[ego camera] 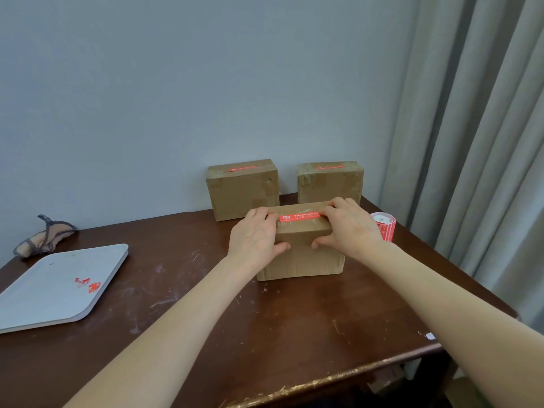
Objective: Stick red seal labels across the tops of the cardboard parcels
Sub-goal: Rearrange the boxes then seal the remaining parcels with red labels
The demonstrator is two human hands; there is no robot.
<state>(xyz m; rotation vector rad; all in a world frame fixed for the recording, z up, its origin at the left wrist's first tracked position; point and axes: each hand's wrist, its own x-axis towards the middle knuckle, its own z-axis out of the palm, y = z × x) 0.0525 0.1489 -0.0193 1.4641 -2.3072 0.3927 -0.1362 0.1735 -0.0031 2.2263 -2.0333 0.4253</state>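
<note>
A cardboard parcel (303, 254) stands nearest to me on the brown table (206, 319). A red seal label (298, 216) lies across its top. My left hand (256, 240) presses the label's left end with its fingers, and its thumb rests against the parcel's front face. My right hand (347, 228) presses the right end in the same way. Behind stand two more parcels, the left one (243, 191) and the right one (329, 184), each with a red label on top. A roll of red labels (385, 226) stands just right of my right hand.
A grey tray (59, 287) with red label scraps (88, 284) lies at the table's left. A cloth item (44, 237) sits by the wall behind it. Curtains (477, 142) hang on the right, close to the table's right edge.
</note>
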